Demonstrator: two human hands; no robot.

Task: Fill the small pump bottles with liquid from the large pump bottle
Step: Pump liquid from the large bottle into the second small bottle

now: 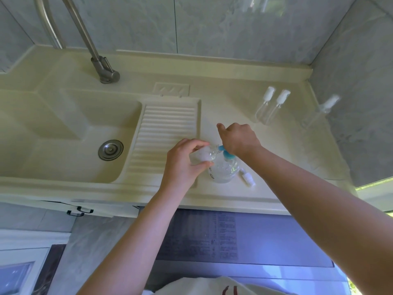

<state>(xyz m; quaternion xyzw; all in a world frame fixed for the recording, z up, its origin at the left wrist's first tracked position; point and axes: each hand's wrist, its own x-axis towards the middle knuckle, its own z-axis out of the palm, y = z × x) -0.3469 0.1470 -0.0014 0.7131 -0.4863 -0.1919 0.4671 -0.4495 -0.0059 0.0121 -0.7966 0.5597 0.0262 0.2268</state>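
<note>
Small clear plastic pump bottle (202, 155), cap off: gripped in the left hand (185, 165), fingers and thumb curled round its body, tilted so that its open neck meets the spout of the pump; held so, by judgement, to catch the liquid straight from the nozzle without spilling. Large clear round pump bottle with a blue pump head (225, 169): stands upright on the cream counter (234, 194), touching the held bottle and just right of the left hand's grip; partly filled, as far as the glare allows. Right hand (238, 138): rests on top of the blue pump head with the palm down and fingers curled, thumb stuck out to the left; it appears to press the pump, though the contact itself is hidden under the hand. Small white pump cap with its dip tube (247, 177): lies flat on the counter just right of the large bottle, probably that of the bottle being filled, set near for refitting. Two small clear bottles with white caps (272, 107): stand side by side, well beyond the right hand, capped; their fill cannot be told. A third capped small bottle (323, 111): further right, near the grey tiled wall (350, 92). Ribbed cream washboard (165, 133): beyond the left hand. Cream sink basin with steel drain (110, 149) and steel tap (102, 67): further left.
</note>
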